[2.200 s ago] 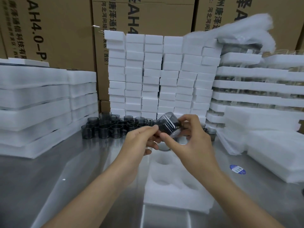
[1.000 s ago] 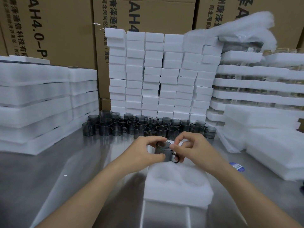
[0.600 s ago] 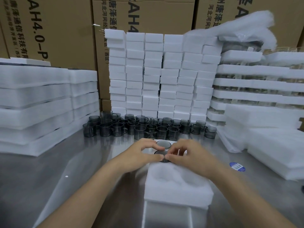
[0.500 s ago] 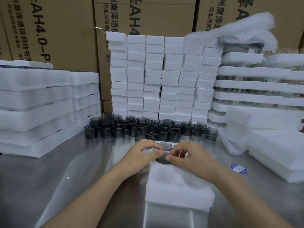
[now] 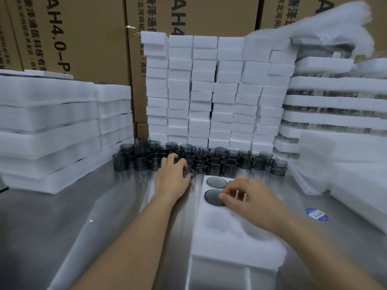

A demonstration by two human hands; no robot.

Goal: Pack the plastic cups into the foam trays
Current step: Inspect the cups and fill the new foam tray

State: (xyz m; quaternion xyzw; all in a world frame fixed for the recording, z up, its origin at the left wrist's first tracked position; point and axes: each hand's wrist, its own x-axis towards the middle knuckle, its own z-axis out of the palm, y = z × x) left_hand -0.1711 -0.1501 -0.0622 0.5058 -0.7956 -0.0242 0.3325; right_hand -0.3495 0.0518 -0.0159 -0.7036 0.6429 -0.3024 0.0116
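Observation:
A white foam tray point(image 5: 230, 243) lies on the steel table in front of me. Two smoky grey plastic cups sit in its far pockets: one point(image 5: 216, 181) at the far end, another point(image 5: 212, 197) just nearer. My right hand point(image 5: 249, 200) hovers over the tray with its fingertips touching the nearer cup's rim. My left hand point(image 5: 174, 178) reaches left of the tray and closes around a loose cup point(image 5: 188, 171) at the front of a cluster of several grey cups point(image 5: 228, 162). The tray's near pockets hold nothing.
Stacks of foam trays point(image 5: 52, 130) rise at the left, small foam blocks point(image 5: 209, 91) at the back centre, layered trays point(image 5: 335, 105) and loose foam sheets point(image 5: 356, 174) at the right. Cardboard boxes point(image 5: 73, 38) stand behind. A blue sticker point(image 5: 316, 214) lies on the table.
Both hands lowered a cup into the tray's second pocket. My left hand then let go and moved left and forward onto a loose cup; my right hand stayed at the seated cup.

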